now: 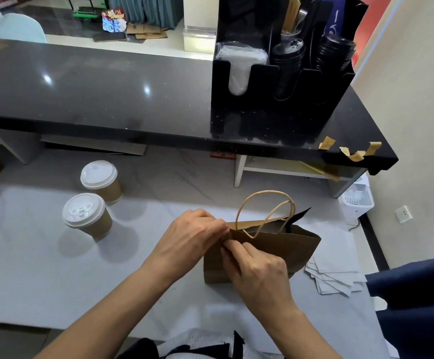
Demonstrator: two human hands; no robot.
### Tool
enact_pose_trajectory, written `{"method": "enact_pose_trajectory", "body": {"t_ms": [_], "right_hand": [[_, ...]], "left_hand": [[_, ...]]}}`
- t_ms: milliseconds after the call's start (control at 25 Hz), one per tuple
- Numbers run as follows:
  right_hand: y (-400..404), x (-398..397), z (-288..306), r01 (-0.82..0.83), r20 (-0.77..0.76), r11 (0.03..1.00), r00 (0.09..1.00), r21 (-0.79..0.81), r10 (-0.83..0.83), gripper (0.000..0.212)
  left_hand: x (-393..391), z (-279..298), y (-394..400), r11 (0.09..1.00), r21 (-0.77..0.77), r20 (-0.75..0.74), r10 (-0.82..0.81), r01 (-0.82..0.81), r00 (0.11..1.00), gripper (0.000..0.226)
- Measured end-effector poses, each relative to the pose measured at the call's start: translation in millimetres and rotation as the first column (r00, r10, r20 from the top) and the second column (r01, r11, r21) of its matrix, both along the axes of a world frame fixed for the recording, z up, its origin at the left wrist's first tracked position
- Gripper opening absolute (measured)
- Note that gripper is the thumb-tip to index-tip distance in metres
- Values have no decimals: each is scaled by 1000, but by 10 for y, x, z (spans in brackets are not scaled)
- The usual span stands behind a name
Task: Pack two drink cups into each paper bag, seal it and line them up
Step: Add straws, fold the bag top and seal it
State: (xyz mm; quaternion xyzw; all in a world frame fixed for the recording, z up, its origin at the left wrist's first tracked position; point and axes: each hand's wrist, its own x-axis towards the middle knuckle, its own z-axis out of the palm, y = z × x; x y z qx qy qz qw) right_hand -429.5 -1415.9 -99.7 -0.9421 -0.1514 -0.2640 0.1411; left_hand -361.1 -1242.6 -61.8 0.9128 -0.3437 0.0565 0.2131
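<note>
1. Paper bag [283, 248] stands at lower centre of the frame; left hand [187, 242] and right hand [258, 272] pinch its top left edge, prying it open.
2. Both lidded cups, rear cup [101, 181] and front cup [87, 215], wait at left, unpacked.
3. Packing, sealing and lining up all look still to do.

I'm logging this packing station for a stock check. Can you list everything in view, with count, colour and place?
Paper bag: one, brown, standing on the grey worktop, twine handles up.
Drink cups: two, brown with white lids, left of the bag.
Organiser: one, black, on the dark counter, holding black lids.
Tape pieces: several, tan, on the counter's right edge.
Paper sheets: a few, white, right of the bag.
Left hand: grip pinching the bag's top edge.
Right hand: grip pinching the same edge.
</note>
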Motion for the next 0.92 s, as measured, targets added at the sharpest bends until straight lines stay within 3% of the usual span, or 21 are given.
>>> {"method": "enact_pose_trajectory", "body": {"t_ms": [200,440,680,800,920], "right_hand": [[-83,-6,-43,13,8,999,1000,42,-13,15],[-321,-7,-96,107,-21,985,994,134,-105,10],[-564,13,-154,157,-12,955,987,252,-160,6],[-671,14,-164,199,12,914,976,353,-218,5],[-781,35,-130,252,-46,834,963,490,-264,21]], "left_hand": [[14,18,41,999,26,-47,39,-37,998,37],[70,3,67,994,-104,-157,10,-27,988,20],[40,-15,101,987,-142,-105,58,-72,993,24],[57,9,154,984,-160,-80,61,-74,995,30],[117,26,250,978,-168,-95,113,-128,989,28]]}}
